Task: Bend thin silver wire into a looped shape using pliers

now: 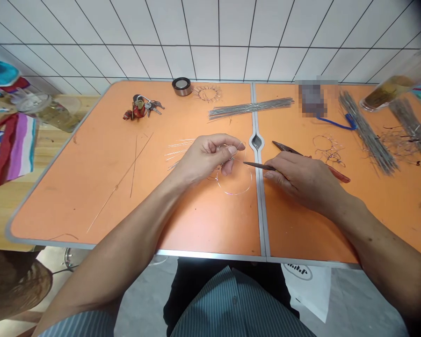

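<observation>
My left hand [215,154] is closed, thumb and fingers pinching a thin silvery wire ring [239,192] over the table. Loose wire strands [180,145] show on the far side of that wrist. My right hand [298,175] grips a slim dark pointed tool [256,165]; its handle is hidden in the palm, so I cannot tell its exact kind. The tool's tip points left, close to the wire at my left fingertips; whether they touch I cannot tell. Red-handled pliers [338,175] lie partly hidden behind my right hand, their dark jaws pointing left.
The orange folding table [210,224] has a metal centre seam. Keys [149,106], a tape roll [181,86], a wire coil [207,94] and a wire bundle [250,108] lie toward the wall. More wire bundles [368,133] and a tilted cup [386,91] are at right; stray wires [117,186] left.
</observation>
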Motion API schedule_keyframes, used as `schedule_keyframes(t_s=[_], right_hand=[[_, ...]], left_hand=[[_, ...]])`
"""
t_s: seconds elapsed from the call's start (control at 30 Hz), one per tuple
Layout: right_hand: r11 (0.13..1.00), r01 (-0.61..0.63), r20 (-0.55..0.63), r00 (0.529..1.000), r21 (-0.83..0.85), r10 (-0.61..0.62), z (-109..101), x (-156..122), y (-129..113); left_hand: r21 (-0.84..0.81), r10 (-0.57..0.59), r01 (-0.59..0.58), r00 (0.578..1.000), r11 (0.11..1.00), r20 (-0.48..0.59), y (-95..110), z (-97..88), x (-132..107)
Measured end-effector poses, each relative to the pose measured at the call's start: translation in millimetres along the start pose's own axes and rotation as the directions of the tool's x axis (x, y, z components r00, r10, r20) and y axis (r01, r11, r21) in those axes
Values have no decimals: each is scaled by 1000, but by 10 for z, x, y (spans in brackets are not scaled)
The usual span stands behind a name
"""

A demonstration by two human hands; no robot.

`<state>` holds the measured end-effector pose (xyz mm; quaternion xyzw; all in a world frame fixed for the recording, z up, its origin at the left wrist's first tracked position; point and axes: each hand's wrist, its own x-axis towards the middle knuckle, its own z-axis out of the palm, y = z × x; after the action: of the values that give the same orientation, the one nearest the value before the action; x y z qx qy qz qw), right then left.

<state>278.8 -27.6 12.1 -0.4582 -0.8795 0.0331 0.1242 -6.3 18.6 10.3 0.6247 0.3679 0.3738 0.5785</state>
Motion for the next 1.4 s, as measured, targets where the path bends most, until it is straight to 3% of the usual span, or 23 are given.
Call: schedule_keyframes(t_s=[0.8, 1.07, 1.4], right_hand=[[999, 29, 52, 998, 41, -31, -62, -4, -62], [1000, 28, 61, 998, 10, -28, -47, -15, -65], [999, 23, 72, 997, 30, -25, -37, -13, -94]], left_hand=[[-5, -5, 6, 998, 1000, 68, 47, 12, 30], [-117, -121, 132, 988, 984, 98, 24, 6, 8], [-163, -156, 170, 983, 972, 97, -33, 7, -3]])
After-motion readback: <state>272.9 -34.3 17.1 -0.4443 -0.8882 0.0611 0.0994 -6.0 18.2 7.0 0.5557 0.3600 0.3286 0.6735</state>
